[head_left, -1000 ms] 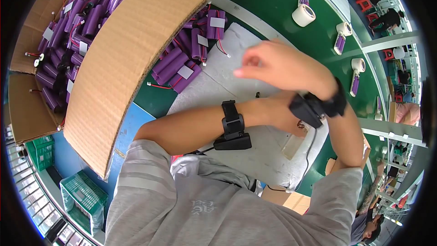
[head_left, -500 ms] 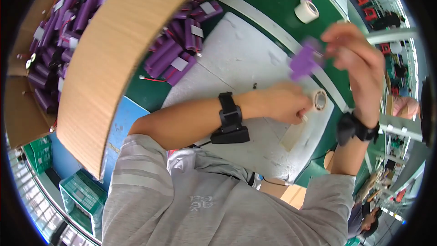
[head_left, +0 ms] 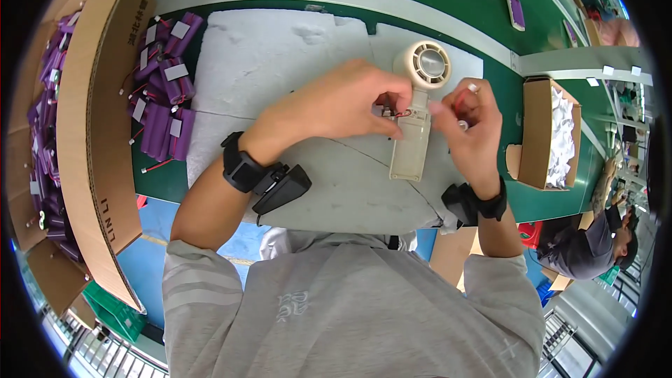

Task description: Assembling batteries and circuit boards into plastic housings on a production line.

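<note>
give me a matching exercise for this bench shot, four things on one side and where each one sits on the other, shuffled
Things:
1. handheld fan body
2. loose purple battery cells
3. small open cardboard box
4. large cardboard box

Places:
a. far left edge of the bench, full of more purple cells
b. on the white foam mat, between the left hand and right hand
c. on the green surface just left of the mat
d. right of the mat, holding white material

Pairs: 1-b, 2-c, 3-d, 4-a

A large brown cardboard box (head_left: pixel 91 133) stands left; a small open carton (head_left: pixel 535 133) right.
</note>
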The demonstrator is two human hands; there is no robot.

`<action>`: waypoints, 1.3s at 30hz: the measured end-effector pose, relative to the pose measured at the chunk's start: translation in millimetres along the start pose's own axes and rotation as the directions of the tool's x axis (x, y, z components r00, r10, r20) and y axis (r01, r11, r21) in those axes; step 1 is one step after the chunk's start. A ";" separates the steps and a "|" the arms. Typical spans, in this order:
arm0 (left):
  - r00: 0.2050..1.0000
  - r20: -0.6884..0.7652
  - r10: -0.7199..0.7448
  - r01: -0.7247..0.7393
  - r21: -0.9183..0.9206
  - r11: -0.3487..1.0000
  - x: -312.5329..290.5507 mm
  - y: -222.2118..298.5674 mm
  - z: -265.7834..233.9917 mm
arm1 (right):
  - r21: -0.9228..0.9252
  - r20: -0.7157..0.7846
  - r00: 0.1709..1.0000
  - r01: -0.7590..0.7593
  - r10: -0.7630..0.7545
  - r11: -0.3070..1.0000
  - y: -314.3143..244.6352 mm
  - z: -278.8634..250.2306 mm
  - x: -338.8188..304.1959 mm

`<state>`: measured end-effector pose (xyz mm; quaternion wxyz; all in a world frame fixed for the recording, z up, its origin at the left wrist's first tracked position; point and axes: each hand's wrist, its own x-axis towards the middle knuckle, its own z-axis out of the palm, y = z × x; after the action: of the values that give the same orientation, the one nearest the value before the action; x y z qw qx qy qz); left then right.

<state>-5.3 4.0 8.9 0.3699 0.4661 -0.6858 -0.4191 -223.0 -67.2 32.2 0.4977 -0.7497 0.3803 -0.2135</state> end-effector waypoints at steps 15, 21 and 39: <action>0.999 -0.018 0.027 -0.025 0.102 0.994 -0.7 -4.5 0.1 | -0.350 0.156 0.894 0.448 -0.421 0.823 10.8 12.2 3.4; 0.999 -0.012 -0.049 0.049 0.018 0.999 0.2 0.6 -1.3 | -0.381 0.193 0.854 0.520 -0.484 0.765 12.7 12.9 2.7; 0.992 -0.115 0.058 -0.048 0.081 0.996 -5.7 -2.6 -11.4 | -0.572 0.179 0.851 0.499 -0.494 0.652 5.4 24.7 1.3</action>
<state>7.5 6.3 10.1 0.4019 0.4855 -0.6909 -0.3541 -206.9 -54.9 16.9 0.1587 -0.9430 0.2065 -0.2072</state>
